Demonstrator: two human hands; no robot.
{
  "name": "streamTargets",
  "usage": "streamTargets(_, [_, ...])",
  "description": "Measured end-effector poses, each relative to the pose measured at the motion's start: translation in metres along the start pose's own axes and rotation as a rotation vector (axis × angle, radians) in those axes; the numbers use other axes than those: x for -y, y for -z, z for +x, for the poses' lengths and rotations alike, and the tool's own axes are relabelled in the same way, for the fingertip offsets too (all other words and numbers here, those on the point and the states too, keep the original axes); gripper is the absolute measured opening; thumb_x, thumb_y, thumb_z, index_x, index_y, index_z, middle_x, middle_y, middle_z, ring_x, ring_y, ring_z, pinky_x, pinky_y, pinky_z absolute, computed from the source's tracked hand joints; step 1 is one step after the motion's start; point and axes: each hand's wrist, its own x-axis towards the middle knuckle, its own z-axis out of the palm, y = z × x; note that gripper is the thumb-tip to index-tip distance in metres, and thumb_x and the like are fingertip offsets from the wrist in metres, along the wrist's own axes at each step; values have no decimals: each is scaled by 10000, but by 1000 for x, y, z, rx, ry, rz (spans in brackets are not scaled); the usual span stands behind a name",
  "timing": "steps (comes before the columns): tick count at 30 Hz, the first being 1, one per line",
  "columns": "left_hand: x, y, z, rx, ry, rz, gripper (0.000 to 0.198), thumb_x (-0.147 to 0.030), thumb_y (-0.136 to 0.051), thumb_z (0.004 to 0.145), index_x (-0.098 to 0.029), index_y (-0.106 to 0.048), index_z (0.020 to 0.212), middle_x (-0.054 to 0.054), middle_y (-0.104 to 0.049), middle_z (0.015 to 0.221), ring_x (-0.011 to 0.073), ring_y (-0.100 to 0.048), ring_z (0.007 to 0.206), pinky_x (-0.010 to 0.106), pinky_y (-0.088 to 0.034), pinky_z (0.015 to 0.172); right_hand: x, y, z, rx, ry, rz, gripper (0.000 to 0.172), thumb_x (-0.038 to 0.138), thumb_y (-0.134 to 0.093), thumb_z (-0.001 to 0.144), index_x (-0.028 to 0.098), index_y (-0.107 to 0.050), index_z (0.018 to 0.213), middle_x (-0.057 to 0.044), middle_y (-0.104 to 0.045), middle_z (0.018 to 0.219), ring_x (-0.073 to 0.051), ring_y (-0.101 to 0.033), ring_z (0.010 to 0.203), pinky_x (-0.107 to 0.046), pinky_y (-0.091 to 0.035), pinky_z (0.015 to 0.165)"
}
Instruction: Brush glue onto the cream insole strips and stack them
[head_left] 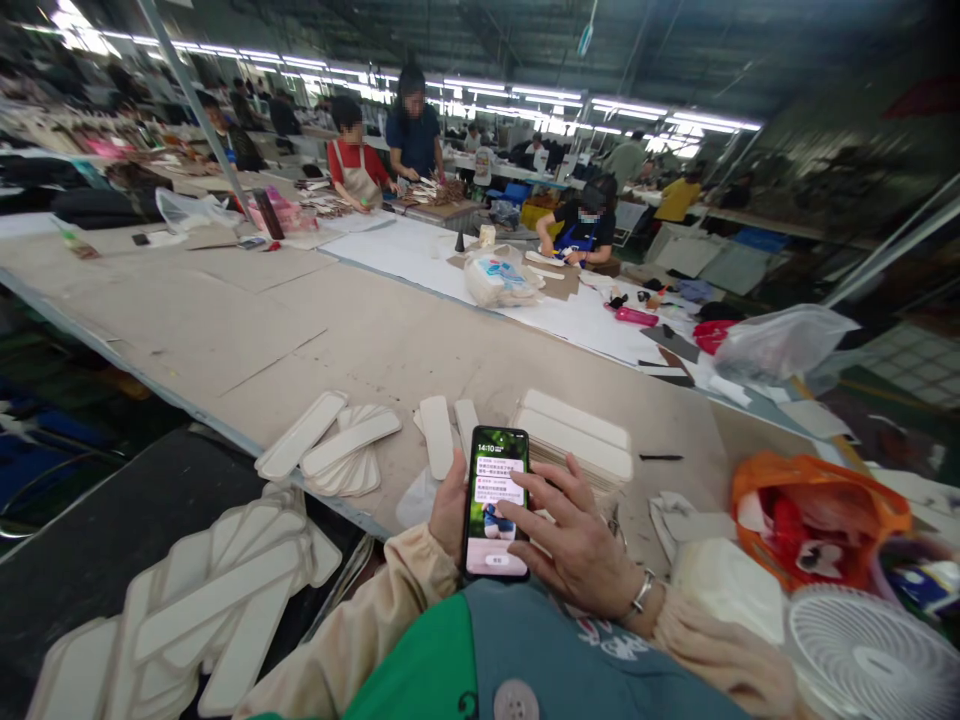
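Observation:
A smartphone (pixel 496 550) with a lit screen is held upright at the table's near edge. My left hand (pixel 448 510) grips it along its left side. Over the screen, my right hand (pixel 577 525) spreads its fingers, with fingertips at or just above the glass; contact cannot be made out. Beyond the phone lie a few pale, round-ended strips (pixel 436 435). To the left on the table, a fanned pile of similar strips (pixel 352 445) rests near the edge. A neat stack of strips (pixel 574 425) sits behind my right hand.
More strips (pixel 217 590) cover a black surface at lower left. At right are an orange bag (pixel 817 500), a white fan (pixel 874 650) and a dark pen-like stick (pixel 661 457). Across the table stands a white plastic bag (pixel 501 278); a co-worker (pixel 581 225) works behind it.

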Motion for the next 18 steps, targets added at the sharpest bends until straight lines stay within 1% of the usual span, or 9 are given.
streamTargets(4, [2,6,3,-9,-18,-58,722,-675,-326,842,-102,-559,1214,164,-655,1116,275,-628,990,370,-450,837,4,-3,8,54,0,-20,377,384,-609,850,261,-595,1206,-86,-474,1369,-312,-352,1292,-628,-180,1106])
streamTargets(8, [4,11,3,-16,-15,-79,718,-664,-333,846,-109,-527,1258,165,-657,1120,273,-631,994,400,-449,873,3,-5,8,43,-11,-25,349,391,-608,852,257,-611,1174,-85,-471,1376,-314,-336,1307,-629,-182,1104])
streamTargets(10, [3,11,3,-20,-9,-80,733,-665,-313,851,-93,-530,1254,170,-662,1109,280,-632,996,410,-444,884,0,-4,6,-1,-27,-23,249,352,-608,855,241,-653,1073,-76,-511,1338,-306,-364,1290,-621,-179,1110])
streamTargets(12, [1,9,3,-6,1,-75,773,-685,-309,839,-63,-545,1232,186,-665,1093,302,-627,1007,426,-436,893,-3,-2,2,-78,-63,-27,118,292,-602,854,229,-678,918,-55,-564,1276,-290,-406,1258,-608,-175,1119])
streamTargets(13, [0,8,3,5,8,-71,799,-701,-313,827,-45,-555,1216,197,-665,1083,316,-623,1013,435,-432,896,-4,0,-1,-120,-86,-33,87,261,-596,853,225,-675,849,-43,-586,1245,-283,-425,1241,-602,-175,1123])
streamTargets(14, [0,7,3,15,12,-66,824,-715,-319,815,-29,-566,1198,211,-666,1074,330,-620,1017,446,-428,899,-6,1,-3,-156,-111,-40,92,235,-591,850,224,-669,801,-34,-601,1221,-278,-438,1227,-599,-175,1124])
streamTargets(16, [-1,6,4,32,16,-57,854,-732,-327,799,-4,-584,1164,233,-665,1058,347,-614,1021,460,-422,904,-8,3,-7,-201,-141,-54,101,205,-587,844,228,-666,785,-26,-616,1194,-274,-452,1209,-602,-180,1121])
streamTargets(18, [-1,5,6,40,6,-55,843,-721,-329,807,4,-593,1147,238,-666,1052,343,-612,1024,455,-419,908,-9,3,-10,-205,-142,-58,91,198,-590,838,234,-673,844,-31,-613,1200,-279,-448,1210,-613,-186,1115])
